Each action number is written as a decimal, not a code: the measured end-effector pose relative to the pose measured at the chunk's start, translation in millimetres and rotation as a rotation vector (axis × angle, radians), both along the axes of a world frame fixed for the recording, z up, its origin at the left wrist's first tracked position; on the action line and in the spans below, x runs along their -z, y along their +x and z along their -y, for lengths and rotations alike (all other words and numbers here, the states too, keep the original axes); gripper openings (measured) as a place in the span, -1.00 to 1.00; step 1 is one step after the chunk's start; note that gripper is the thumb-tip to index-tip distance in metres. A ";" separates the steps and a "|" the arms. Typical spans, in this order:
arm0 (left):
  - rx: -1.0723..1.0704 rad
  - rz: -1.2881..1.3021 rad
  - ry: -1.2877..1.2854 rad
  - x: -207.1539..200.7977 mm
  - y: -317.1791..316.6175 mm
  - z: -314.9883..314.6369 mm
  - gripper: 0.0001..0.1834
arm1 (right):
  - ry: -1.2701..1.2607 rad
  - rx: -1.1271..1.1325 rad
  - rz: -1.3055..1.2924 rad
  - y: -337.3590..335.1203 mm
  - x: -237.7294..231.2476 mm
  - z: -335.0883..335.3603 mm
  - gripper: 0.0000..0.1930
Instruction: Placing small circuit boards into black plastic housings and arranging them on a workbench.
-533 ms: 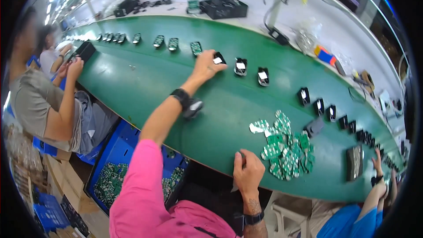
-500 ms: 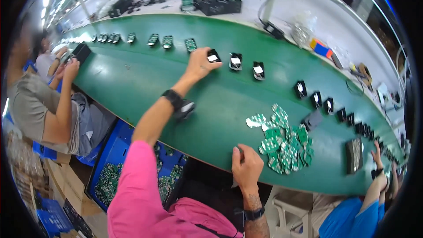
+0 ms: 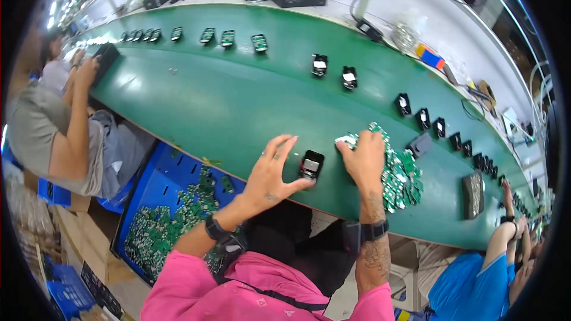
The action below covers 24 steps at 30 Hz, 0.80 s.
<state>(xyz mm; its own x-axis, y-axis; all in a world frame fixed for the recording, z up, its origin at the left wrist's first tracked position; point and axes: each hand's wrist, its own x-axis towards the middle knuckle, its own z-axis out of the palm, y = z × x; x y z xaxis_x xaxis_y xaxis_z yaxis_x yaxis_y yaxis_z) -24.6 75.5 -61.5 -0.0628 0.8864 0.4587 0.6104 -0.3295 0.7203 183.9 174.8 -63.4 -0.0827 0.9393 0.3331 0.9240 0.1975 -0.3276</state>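
Observation:
My left hand [image 3: 267, 173] is open beside a black plastic housing [image 3: 311, 166] with a pale patch in it, on the green table [image 3: 226, 101]. Its fingers are spread, and the thumb tip lies at the housing's near edge. To the right, my right hand [image 3: 366, 157] reaches down onto the left side of a heap of green circuit boards [image 3: 399, 181]. Its thumb and fingers close around a circuit board [image 3: 347, 140] at the heap's edge, partly hidden by the hand.
Black housings [image 3: 320, 65] stand in a row along the table's far side, continuing right. Housings with green boards [image 3: 259, 43] line the far left. A grey block [image 3: 420, 145] and dark box [image 3: 473, 195] lie right. A blue bin [image 3: 146, 184] holds boards below. Co-workers [image 3: 65, 137] sit either side.
My left hand has brought a black housing from the far row to the near middle and opened beside it. My right hand has moved from the table's near edge up to the board heap.

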 end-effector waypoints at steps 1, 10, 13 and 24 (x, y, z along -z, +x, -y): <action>-0.023 -0.008 0.001 4.2 1.5 5.1 -0.21 | -0.035 0.005 -0.054 3.8 -1.8 1.3 -0.48; -0.292 -0.039 -0.043 23.2 26.3 6.0 -0.65 | -0.447 -0.046 -1.072 6.3 -23.5 32.5 -0.79; -0.312 -0.007 0.001 26.6 32.1 1.7 -0.71 | -0.494 -0.047 -1.387 2.9 -20.2 52.0 -0.84; -0.238 -0.066 0.313 35.5 35.4 5.4 -0.80 | -0.582 -0.095 -1.569 -29.3 -6.6 87.9 -0.86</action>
